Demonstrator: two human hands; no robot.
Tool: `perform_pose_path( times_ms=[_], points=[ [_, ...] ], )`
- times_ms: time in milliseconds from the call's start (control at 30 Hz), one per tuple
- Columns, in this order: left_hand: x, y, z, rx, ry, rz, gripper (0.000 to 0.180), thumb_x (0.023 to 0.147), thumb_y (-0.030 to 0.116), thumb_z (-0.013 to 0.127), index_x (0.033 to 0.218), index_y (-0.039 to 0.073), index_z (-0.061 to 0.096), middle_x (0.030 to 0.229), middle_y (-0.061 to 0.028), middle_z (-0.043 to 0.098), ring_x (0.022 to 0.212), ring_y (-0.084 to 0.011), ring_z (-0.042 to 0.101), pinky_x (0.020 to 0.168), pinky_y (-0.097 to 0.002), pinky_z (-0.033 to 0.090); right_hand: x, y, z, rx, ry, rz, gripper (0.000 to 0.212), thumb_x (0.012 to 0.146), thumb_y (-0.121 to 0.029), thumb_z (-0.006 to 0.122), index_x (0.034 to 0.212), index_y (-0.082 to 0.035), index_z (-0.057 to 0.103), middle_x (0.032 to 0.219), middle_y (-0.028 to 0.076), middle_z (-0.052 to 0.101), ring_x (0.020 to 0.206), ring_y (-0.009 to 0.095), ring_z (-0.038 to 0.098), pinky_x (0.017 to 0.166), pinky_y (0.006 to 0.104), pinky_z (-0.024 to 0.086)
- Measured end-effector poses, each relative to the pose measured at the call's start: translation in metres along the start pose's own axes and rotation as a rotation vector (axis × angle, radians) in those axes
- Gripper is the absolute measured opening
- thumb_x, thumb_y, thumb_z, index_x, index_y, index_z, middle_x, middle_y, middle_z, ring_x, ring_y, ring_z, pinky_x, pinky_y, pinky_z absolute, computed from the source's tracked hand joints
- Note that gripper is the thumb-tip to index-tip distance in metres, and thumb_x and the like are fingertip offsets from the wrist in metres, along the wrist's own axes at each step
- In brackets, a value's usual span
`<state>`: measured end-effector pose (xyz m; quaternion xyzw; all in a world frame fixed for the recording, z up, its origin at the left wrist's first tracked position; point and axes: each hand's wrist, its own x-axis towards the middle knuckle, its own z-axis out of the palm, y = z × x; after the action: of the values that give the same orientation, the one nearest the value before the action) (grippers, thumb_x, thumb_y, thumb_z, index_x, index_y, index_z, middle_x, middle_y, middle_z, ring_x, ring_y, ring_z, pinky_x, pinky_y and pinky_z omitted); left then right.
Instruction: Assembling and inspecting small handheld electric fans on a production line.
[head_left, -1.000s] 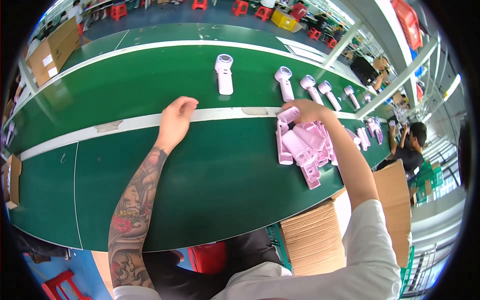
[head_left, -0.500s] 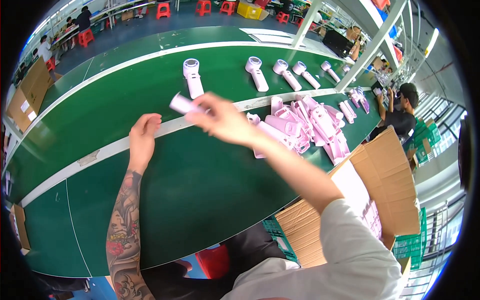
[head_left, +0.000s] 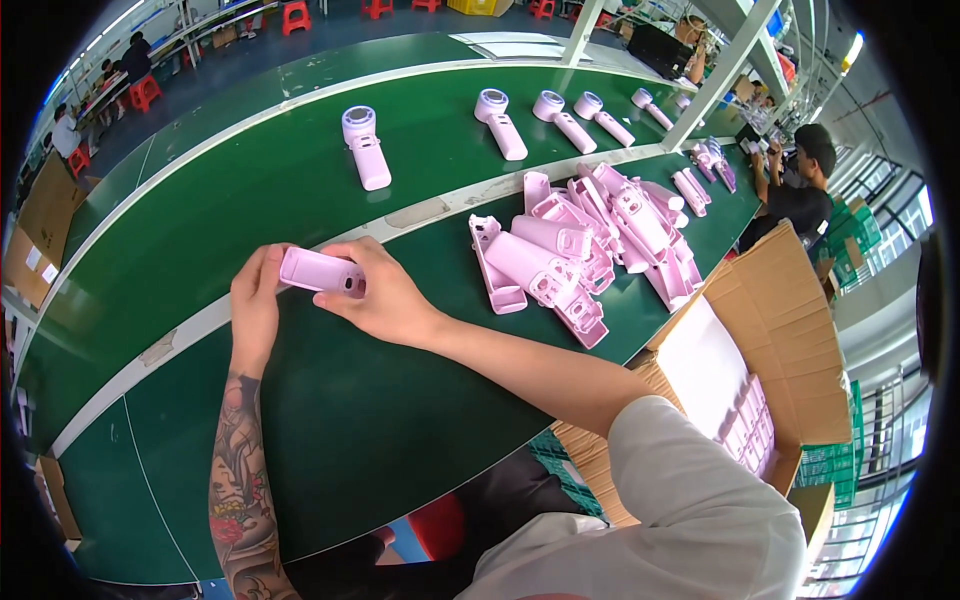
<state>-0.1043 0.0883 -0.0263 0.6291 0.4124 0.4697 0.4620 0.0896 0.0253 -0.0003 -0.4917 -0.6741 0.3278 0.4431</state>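
Observation:
A pink plastic handle shell [head_left: 318,272] is held level above the pale rail of the bench, one hand at each end. My right hand [head_left: 388,298] grips its right end between thumb and fingers, beside a small dark oval opening. At the other end, my left hand [head_left: 257,292] has its fingers closed against the shell's edge. To the right of my hands lies a heap of loose pink shells [head_left: 525,262], some showing their hollow inner side. Past the rail, a pink handheld fan [head_left: 366,150] with a round head lies on the green surface.
More handheld fans [head_left: 502,125] lie in a row toward the far right. An open cardboard box [head_left: 790,340] with pink parts stands at my right. A person [head_left: 810,190] in dark clothes sits farther along the bench. A white post [head_left: 720,80] rises at the back right.
My right hand has brought the pink shell down and left to my left hand, which now touches it too. The view has shifted slightly.

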Motion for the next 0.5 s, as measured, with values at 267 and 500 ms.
perform_pose_path(
  times_ms=[267,500],
  points=[
    [0.0046,0.0028,-0.0014,-0.027,-0.014,0.042,0.036,0.106,0.029,0.047,0.114,0.0,0.065,0.102,-0.0041,0.065,0.095,-0.0113,0.059,0.086,-0.0268,0.047,0.006,0.0078,0.0004,-0.103,0.07,-0.069,0.053,0.082,-0.013,0.078,0.129,-0.005,0.054,0.116,0.015,0.052,0.099,0.028,0.062,0.084,0.0357,0.053],
    [0.0104,0.0005,-0.0001,0.033,-0.045,0.123,0.024,0.103,0.018,0.053,0.114,0.0,0.064,0.1,-0.0046,0.066,0.09,-0.0113,0.06,0.081,-0.0258,0.048,0.0101,0.0042,-0.0005,-0.149,0.034,-0.128,0.057,0.081,-0.009,0.076,0.132,-0.006,0.051,0.12,0.016,0.051,0.103,0.032,0.061,0.086,0.04,0.053]
  ],
)
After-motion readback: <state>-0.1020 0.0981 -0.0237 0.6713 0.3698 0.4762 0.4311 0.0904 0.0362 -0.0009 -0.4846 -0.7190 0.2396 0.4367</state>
